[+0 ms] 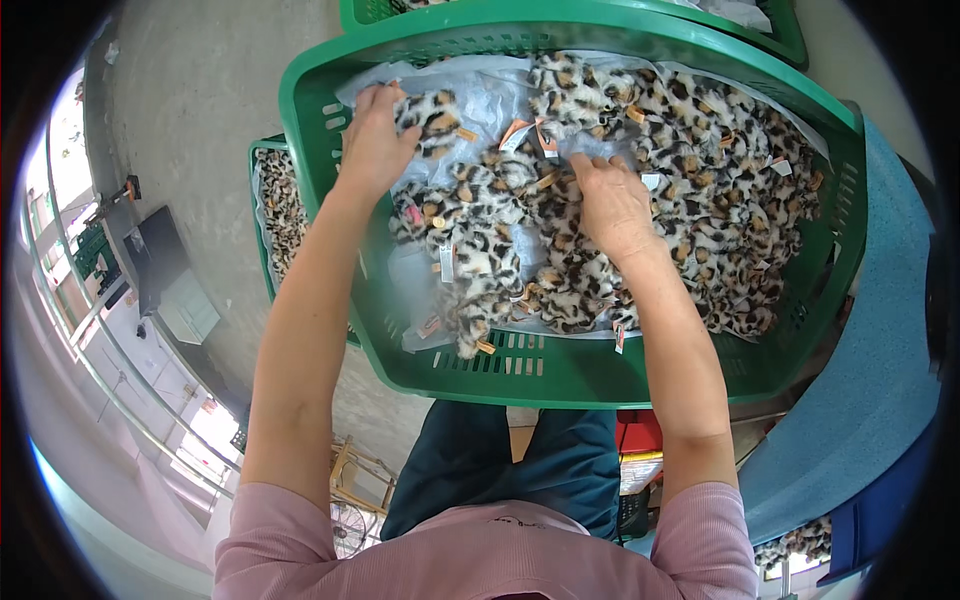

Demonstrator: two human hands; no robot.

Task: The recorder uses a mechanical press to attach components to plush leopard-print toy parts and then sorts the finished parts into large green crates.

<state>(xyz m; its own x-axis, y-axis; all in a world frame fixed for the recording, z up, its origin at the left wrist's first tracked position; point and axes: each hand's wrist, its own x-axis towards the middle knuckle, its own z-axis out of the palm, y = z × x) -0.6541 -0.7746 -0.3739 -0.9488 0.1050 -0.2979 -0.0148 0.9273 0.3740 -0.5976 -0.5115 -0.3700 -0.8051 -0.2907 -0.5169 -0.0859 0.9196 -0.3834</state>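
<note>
A large green plastic basket [575, 36] holds many furry leopard-print plush pieces [715, 190] in white, black and tan, several with tags or small orange tabs. My left hand [378, 140] is at the basket's far left, its thumb and curled fingers around the edge of one plush piece [437, 112] lying on the thin white liner [488, 90]. In the middle of the pile, my right hand [612, 205] has its fingers bent down beside a crumpled part of the liner. What those fingertips hold, if anything, is hidden.
Another green basket [277, 200] with similar pieces stands on the grey floor [190, 100] to the left. Part of one more green basket [790, 35] shows beyond the far rim. A light-blue surface [850, 340] curves along the right. Red items [638, 432] sit below the near rim.
</note>
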